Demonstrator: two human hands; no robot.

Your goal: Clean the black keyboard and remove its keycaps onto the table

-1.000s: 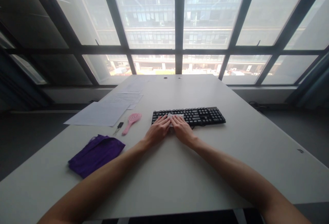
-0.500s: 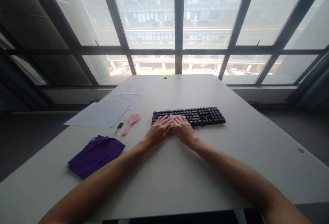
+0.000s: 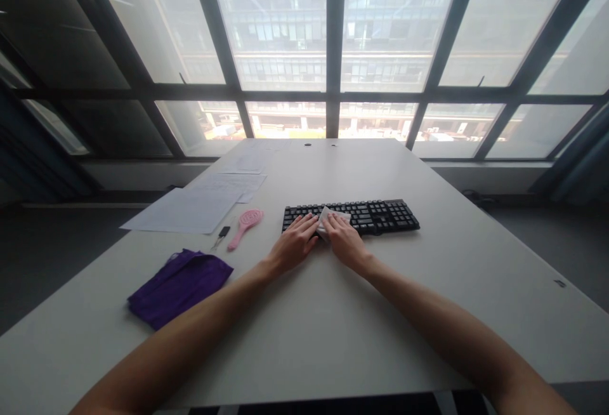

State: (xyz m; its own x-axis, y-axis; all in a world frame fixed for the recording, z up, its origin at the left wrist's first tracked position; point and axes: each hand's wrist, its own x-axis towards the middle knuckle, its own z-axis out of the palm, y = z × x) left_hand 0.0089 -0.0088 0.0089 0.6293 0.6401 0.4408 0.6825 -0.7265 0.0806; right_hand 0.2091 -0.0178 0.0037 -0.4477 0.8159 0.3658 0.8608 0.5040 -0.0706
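Note:
A black keyboard (image 3: 380, 215) lies on the white table in front of me. My left hand (image 3: 295, 240) rests over its left end with the fingers stretched out, fingertips at the edge of a folded white tissue (image 3: 325, 217). Under the fingers of my right hand (image 3: 347, 242) the tissue is held pressed to the keys; those fingers lie close together. Part of the tissue and the keys below both hands are hidden.
Left of the keyboard are a pink hairbrush (image 3: 246, 224), a small black item with a cord (image 3: 223, 233) and a folded purple cloth (image 3: 178, 288) by my left forearm. Paper sheets (image 3: 178, 212) lie farther back on the white table (image 3: 304, 339). Large windows stand beyond it.
My right hand has slid slightly right along the keys with the tissue, so more of the tissue shows between the hands. My left hand has stayed nearly in place.

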